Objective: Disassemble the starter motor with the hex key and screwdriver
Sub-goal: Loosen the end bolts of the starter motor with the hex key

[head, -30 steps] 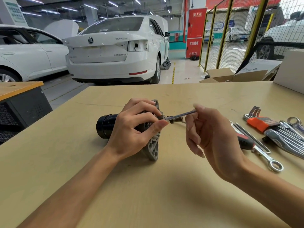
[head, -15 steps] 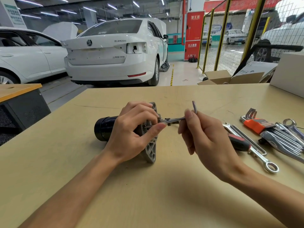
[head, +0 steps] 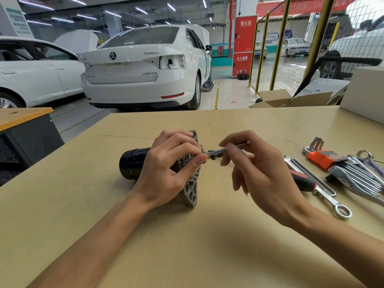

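- Since half a second ago the short arm of the slim silver L-shaped hex key (head: 232, 148) has swung from pointing up to lying almost level, out to the right past the right hand's fingers.
- The right hand (head: 264, 171) pinches the key's shaft between thumb and fingertips; the key's far end meets the motor's flange.
- The left hand (head: 166, 171) grips the starter motor with the black cylindrical body and grey cast-metal flange (head: 133, 165), fingers curled over the top, thumb by the key's tip.
- The motor lies on its side mid-way across the pale wooden table (head: 187, 246).
- A red-and-black-handled screwdriver (head: 301, 180) lies just right of the right hand, beside a steel combination spanner (head: 332, 204) and an orange-holdered set of hex keys (head: 324, 159).
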The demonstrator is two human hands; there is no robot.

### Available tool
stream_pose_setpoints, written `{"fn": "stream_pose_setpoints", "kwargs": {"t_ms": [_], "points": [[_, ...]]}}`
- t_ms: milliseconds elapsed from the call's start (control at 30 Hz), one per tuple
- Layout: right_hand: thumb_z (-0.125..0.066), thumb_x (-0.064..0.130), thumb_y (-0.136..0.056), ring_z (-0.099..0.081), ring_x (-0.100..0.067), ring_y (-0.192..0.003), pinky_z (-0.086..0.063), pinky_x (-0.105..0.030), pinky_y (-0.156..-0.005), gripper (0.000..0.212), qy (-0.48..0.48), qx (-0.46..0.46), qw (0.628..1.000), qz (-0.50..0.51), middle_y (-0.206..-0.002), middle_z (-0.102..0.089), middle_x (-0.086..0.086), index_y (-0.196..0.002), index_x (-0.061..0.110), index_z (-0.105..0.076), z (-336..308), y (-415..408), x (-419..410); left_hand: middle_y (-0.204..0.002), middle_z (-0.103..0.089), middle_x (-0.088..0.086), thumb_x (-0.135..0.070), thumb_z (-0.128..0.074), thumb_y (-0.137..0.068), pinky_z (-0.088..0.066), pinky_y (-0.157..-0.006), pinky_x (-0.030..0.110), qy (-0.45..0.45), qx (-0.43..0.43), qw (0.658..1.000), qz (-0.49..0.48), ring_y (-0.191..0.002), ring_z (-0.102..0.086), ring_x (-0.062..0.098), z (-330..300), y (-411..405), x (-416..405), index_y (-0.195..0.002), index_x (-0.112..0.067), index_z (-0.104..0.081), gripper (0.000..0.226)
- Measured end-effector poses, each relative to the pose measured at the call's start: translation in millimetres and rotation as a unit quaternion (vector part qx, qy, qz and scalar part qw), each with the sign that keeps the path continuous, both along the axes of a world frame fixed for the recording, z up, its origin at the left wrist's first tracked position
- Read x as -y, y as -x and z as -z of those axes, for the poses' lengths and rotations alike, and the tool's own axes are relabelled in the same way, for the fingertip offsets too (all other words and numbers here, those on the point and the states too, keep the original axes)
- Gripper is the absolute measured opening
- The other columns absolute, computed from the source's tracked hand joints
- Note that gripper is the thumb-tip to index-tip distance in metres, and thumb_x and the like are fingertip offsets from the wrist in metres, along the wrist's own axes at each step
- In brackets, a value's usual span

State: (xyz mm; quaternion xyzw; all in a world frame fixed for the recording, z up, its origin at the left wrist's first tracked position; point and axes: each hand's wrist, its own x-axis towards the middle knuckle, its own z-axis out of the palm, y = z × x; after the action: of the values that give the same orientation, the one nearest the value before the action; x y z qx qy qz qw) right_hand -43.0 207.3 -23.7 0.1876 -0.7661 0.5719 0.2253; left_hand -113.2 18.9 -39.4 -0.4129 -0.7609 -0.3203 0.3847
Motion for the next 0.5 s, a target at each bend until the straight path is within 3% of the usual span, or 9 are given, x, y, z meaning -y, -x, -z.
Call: {"fn": "stream_pose_setpoints", "kwargs": {"t_ms": [100,267,400,500], "points": [[-0.041,0.043,-0.098,-0.056,-0.019,-0.046,-0.039,-0.019,-0.045,0.038,0.059,0.026,0.998,-0.014,-0.073,-0.066,-0.004,-0.092,0.015,-0.067,-3.2,-0.8,0.3,-0.093,-0.071,0.004,-0.026,-0.064,-0.091,-0.046,-0.095,0.035,0.000,0.001,1.000,-0.001,-0.106,-0.060,0.027,-0.6,-0.6,0.3,-0.085,-0.005,-0.074,0.024],[-0.039,0.041,-0.092,-0.054,-0.018,-0.045,-0.037,-0.017,-0.045,0.040,0.064,0.069,0.995,0.023,-0.058,-0.060,-0.003,-0.077,0.012,-0.062,-3.0,2.5,0.7,-0.092,-0.071,0.004,-0.026,-0.065,-0.090,-0.047,-0.094,0.036,0.003,-0.003,1.000,-0.005,-0.105,-0.061,0.028,-0.5,-1.1,-0.9,-0.084,-0.004,-0.074,0.025],[-0.039,0.023,-0.082,-0.049,-0.021,-0.043,-0.034,-0.024,-0.041,0.024,0.099,0.074,0.992,-0.005,-0.053,-0.056,-0.004,-0.065,0.013,-0.053,-0.8,-0.6,3.2,-0.092,-0.071,0.003,-0.026,-0.064,-0.091,-0.048,-0.093,0.037,-0.002,-0.003,1.000,-0.003,-0.104,-0.061,0.028,-0.9,-0.7,0.0,-0.084,-0.004,-0.072,0.025],[-0.036,0.013,-0.078,-0.049,-0.022,-0.041,-0.033,-0.024,-0.038,0.027,0.113,0.058,0.991,-0.034,-0.056,-0.061,-0.009,-0.063,0.015,-0.059,-0.3,-2.8,3.7,-0.092,-0.071,0.004,-0.027,-0.062,-0.093,-0.048,-0.093,0.038,0.000,-0.001,1.000,0.010,-0.104,-0.061,0.027,-1.5,-0.4,1.3,-0.084,-0.004,-0.072,0.027]]}}
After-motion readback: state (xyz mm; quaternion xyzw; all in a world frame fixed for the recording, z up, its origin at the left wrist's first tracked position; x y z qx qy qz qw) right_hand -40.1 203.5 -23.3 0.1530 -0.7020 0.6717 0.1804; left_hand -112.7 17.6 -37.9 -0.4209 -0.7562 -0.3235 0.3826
